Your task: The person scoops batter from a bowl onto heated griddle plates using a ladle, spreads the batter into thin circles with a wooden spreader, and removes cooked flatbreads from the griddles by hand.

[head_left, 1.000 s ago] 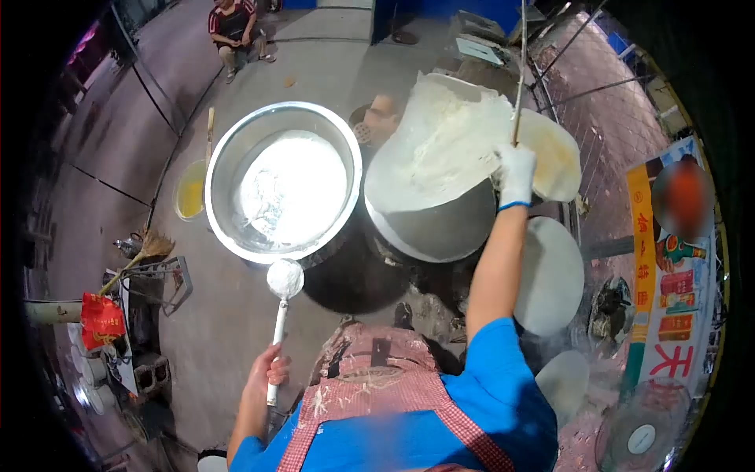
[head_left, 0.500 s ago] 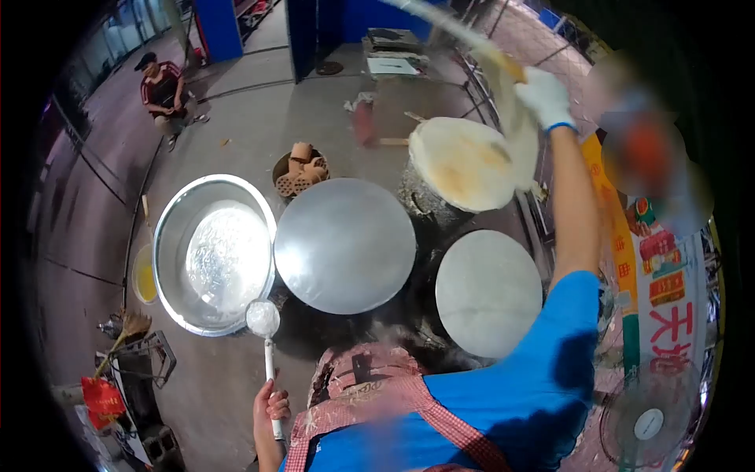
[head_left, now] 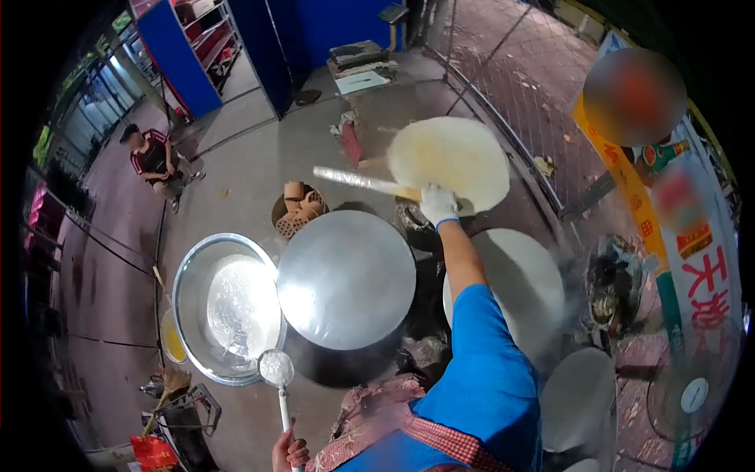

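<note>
My left hand point(head_left: 291, 454) is wrapped round the white handle of a ladle point(head_left: 277, 368) at the bottom of the view. The ladle's bowl holds whitish batter and is at the near rim of a metal basin point(head_left: 182, 315) with more pale batter. My right hand point(head_left: 440, 206), in a white glove, grips a long spatula point(head_left: 358, 180) by its wooden end. Its flat blade points left, above the far side of a round grey griddle point(head_left: 346, 279). Just beyond the glove, a thin round pancake point(head_left: 448, 161) lies flat, pale with a yellowish middle.
Another round plate point(head_left: 511, 283) lies partly under my right arm, and a further disc point(head_left: 578, 397) is nearer. Perforated briquettes point(head_left: 297, 211) fill a container behind the griddle. A person point(head_left: 157, 165) sits at the far left. A wire fence point(head_left: 511, 102) and a printed banner point(head_left: 700, 275) border the right.
My right hand has come down and left with the spatula. The sheet hanging by it at the upper right is no longer hanging. The view has shifted; my left hand still holds the ladle.
</note>
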`<action>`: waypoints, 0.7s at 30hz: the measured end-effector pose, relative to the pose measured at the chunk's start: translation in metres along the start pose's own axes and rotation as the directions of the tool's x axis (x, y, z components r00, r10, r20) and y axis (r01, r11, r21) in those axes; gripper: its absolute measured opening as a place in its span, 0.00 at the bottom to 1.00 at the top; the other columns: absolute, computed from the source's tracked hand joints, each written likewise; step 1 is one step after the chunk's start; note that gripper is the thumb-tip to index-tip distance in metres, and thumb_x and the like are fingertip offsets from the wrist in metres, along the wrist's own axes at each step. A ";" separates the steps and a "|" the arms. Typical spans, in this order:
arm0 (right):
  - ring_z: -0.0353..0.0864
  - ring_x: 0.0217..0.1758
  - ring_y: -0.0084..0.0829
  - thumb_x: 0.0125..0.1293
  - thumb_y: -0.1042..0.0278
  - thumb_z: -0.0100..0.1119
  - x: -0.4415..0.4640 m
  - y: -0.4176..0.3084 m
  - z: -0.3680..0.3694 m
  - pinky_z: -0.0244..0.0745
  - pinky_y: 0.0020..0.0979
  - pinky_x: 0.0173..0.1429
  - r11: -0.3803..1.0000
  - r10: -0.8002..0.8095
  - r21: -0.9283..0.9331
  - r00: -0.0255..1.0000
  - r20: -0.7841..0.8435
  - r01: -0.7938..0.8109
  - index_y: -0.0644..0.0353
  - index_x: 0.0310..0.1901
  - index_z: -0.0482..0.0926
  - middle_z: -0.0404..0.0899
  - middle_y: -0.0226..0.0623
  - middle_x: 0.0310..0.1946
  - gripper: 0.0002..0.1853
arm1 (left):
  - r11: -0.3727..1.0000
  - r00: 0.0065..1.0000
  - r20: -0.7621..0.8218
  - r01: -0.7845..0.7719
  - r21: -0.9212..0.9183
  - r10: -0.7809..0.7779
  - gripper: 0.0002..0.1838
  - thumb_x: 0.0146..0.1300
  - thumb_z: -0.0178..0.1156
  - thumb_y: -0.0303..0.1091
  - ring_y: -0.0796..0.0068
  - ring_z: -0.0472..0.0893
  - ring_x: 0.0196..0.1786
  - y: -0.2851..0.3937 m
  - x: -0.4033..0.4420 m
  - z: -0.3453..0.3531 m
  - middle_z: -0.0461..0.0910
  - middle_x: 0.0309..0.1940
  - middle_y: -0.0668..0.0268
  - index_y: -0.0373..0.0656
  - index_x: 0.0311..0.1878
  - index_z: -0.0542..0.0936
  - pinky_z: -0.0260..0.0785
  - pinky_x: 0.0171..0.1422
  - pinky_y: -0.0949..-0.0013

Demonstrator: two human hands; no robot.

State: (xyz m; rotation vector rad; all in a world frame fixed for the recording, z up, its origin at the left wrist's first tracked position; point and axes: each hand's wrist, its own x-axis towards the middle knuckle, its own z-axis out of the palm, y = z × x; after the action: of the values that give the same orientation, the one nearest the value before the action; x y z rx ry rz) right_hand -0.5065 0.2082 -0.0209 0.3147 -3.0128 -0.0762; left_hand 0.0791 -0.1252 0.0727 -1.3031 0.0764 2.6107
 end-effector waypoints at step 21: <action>0.80 0.38 0.42 0.59 0.50 0.56 -0.780 -0.066 -0.106 0.72 0.37 0.41 -0.243 0.957 0.492 -0.289 -0.020 -0.836 0.60 0.42 0.79 0.80 0.44 0.34 0.20 | 0.211 0.683 -0.373 0.611 0.763 -0.628 0.03 0.64 0.49 0.37 0.85 0.59 0.10 0.040 0.084 0.022 0.62 0.14 0.72 0.53 0.34 0.70 0.51 0.08 0.82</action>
State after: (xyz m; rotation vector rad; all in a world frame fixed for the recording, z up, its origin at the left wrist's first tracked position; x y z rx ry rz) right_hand 0.2775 0.3021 -0.0015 -1.8995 -1.7644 0.5282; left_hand 0.0044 -0.1468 0.0169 -0.6663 0.6224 1.4472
